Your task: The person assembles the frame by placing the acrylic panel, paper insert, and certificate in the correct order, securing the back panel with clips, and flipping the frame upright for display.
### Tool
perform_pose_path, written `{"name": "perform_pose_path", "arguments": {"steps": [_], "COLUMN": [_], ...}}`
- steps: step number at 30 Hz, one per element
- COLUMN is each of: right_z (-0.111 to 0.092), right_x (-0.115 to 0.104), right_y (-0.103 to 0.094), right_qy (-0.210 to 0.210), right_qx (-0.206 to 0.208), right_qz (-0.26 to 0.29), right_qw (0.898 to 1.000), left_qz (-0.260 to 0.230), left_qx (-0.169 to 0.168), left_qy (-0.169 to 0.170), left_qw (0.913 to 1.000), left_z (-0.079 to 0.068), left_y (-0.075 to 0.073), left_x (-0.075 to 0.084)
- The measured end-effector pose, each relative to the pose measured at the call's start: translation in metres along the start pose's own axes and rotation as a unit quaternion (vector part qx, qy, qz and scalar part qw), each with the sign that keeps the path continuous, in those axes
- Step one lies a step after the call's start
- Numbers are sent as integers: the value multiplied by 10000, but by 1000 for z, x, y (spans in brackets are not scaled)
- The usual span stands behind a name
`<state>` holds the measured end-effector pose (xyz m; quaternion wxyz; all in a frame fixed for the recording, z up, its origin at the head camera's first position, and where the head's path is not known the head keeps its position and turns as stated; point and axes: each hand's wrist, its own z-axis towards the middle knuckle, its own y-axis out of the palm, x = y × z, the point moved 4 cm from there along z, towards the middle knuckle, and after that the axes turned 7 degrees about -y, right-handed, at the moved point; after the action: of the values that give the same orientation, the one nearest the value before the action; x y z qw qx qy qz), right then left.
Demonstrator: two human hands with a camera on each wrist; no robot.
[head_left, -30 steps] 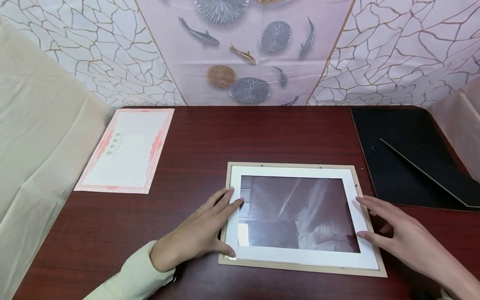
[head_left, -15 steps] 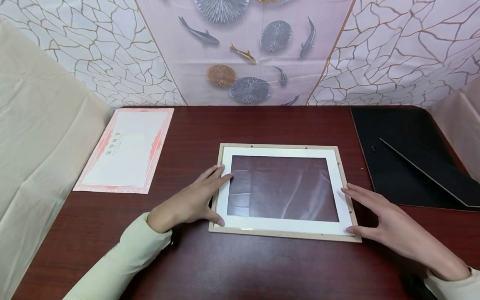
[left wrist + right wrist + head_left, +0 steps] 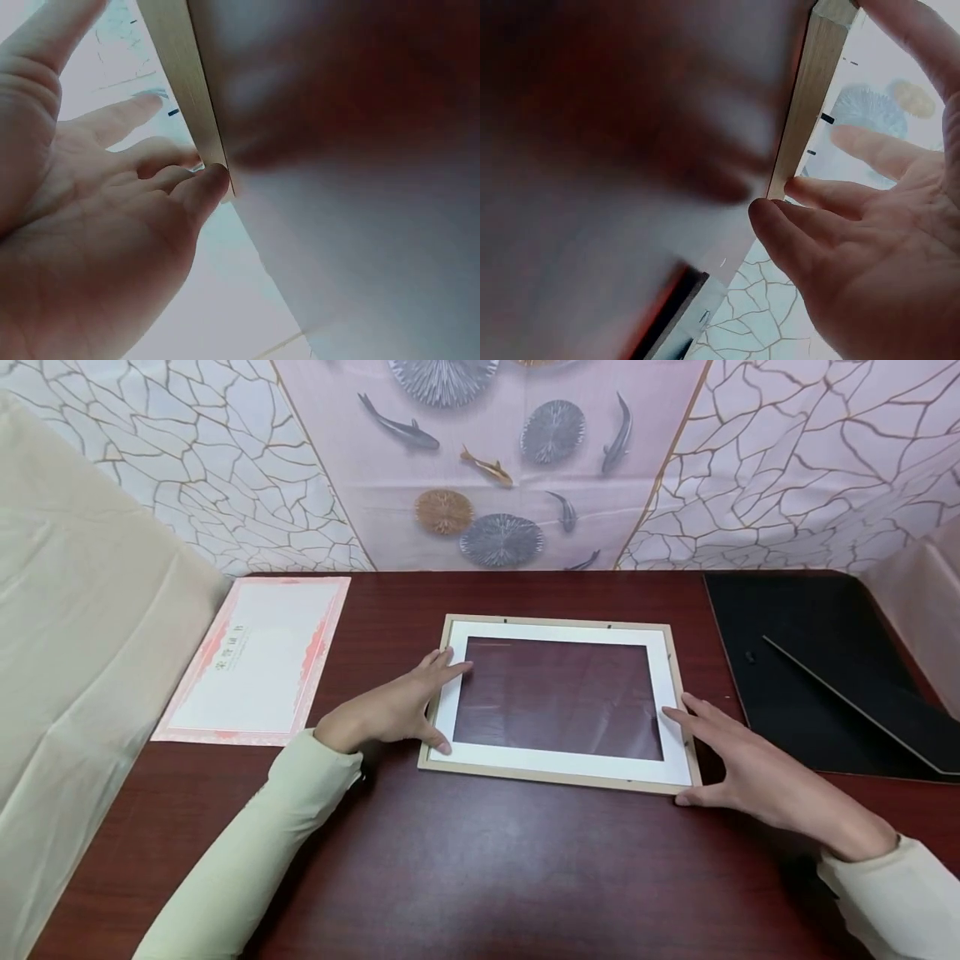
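A picture frame (image 3: 562,778) with a thin light-wood border lies on the dark red table, back side up. Inside it sit a white mat (image 3: 562,761) and a clear pane (image 3: 558,693) through which the table shows. My left hand (image 3: 393,706) rests along the left side, fingers spread and mostly straight, thumb by the near left corner. Against the right side lies my right hand (image 3: 757,777), thumb at the near right corner. Both wrist views show fingertips touching the frame's wooden edge (image 3: 180,75), little finger low beside the tabletop.
A certificate sheet (image 3: 258,677) with a pink border lies at the left. On the right is a black backing board (image 3: 795,602) with its stand leg (image 3: 862,702) raised at a slant. Patterned cloth (image 3: 495,460) hangs behind the table.
Both hands have moved the picture frame away from the body, toward the back of the table, and slightly left. The certificate and the backing board stay where they were.
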<state>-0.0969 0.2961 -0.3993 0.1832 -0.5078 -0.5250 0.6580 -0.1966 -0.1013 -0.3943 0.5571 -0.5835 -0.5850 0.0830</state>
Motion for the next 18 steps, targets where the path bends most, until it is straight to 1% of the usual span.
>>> {"name": "perform_pose_path", "arguments": {"steps": [2, 5, 9, 13, 16, 18], "right_z": [7, 16, 27, 40, 46, 48], "right_x": [2, 6, 11, 15, 15, 16], "right_y": [-2, -7, -15, -22, -24, -25], "right_qy": [139, 248, 234, 266, 326, 373], "right_qx": [-160, -285, -312, -303, -282, -269], "right_qz": [6, -12, -10, 19, 62, 59], "right_qw": [9998, 9993, 9992, 9992, 9991, 9989], "left_qz": [-17, -35, -35, -125, -250, -284], "left_qx": [-7, -26, -43, -71, -90, -1], "left_qy": [6, -82, -192, -199, -180, -171], "left_qw": [10000, 10000, 9998, 9997, 9995, 9994], "left_z": [6, 15, 26, 34, 38, 38], "left_y": [-4, -10, -17, -22, -23, -24], "left_x": [0, 1, 1, 0, -1, -1]}}
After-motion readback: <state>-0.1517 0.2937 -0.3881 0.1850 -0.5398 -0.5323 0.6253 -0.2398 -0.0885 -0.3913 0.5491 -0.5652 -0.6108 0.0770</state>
